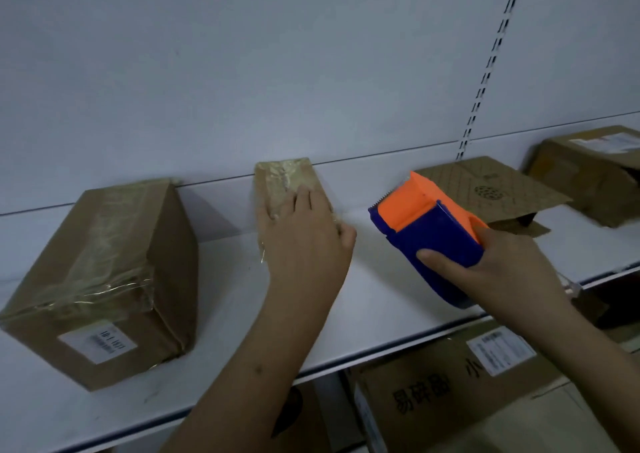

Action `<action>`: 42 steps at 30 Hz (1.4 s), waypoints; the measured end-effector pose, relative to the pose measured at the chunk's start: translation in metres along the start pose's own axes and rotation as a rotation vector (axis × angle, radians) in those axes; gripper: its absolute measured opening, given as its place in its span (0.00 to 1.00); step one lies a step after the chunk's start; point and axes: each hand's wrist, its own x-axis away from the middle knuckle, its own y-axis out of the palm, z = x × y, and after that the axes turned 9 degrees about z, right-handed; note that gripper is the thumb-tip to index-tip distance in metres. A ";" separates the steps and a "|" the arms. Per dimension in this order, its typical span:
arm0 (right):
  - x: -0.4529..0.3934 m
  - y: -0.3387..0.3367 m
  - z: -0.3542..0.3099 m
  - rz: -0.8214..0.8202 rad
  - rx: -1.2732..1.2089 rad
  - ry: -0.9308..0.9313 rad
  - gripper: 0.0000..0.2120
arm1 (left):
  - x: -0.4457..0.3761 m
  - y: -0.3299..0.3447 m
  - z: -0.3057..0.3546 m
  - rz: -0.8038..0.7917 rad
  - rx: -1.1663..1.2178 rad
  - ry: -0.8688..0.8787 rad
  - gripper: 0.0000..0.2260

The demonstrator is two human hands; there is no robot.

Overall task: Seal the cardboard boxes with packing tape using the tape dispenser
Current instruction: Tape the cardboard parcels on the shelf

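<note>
Down low, nearest of all, a printed box [450,390] sits under the white shelf [363,317]. On the shelf, a big taped box [104,279] stands at the left, and a flat brown sheet [485,189] and another box [588,172] lie at the right. The small box [287,182] in the middle looks shiny with tape. The left hand [304,234] lies flat on it, fingers spread. The right hand [498,265] grips the orange and blue tape dispenser [426,224] just beside it.

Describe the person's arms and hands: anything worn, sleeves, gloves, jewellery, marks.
Both forearms are bare as far as the view shows; no sleeves are visible. The left hand and right hand wear no gloves, and no rings, watch or bracelet can be seen. A small dark spot shows on the left forearm. Fingernails look short and unpainted.
</note>
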 end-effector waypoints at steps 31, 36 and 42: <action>0.109 0.026 0.019 0.787 0.141 -0.644 0.21 | 0.077 -0.086 -0.037 0.143 0.992 0.636 0.10; 0.123 0.027 0.025 0.774 0.205 -0.563 0.26 | 0.087 -0.086 -0.035 0.271 0.950 0.677 0.05; 0.138 0.017 0.023 0.817 0.302 -0.538 0.26 | 0.098 -0.085 -0.035 0.328 0.876 0.713 0.06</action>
